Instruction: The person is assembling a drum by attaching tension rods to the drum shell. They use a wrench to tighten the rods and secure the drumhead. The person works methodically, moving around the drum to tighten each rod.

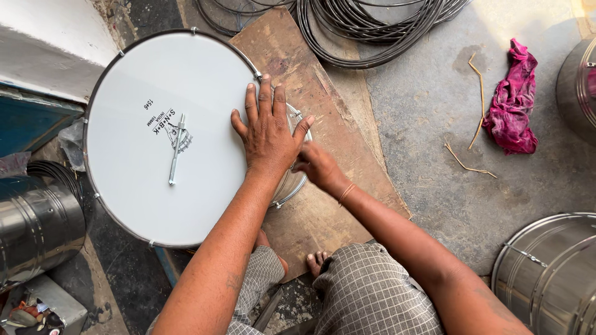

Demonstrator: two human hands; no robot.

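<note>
Pressing a flat, open left hand [268, 133] on the smooth white round drumhead [155, 124], the right hand [316, 164] grips its shiny metal rim [297, 180].

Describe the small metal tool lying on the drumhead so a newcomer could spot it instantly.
Find the big round drum with the white head, left of centre, where the left hand presses flat near its right rim. Left of that hand, a slim silver tool lies on the printed mark at the head's middle. It is the only loose object on the white surface.
</note>
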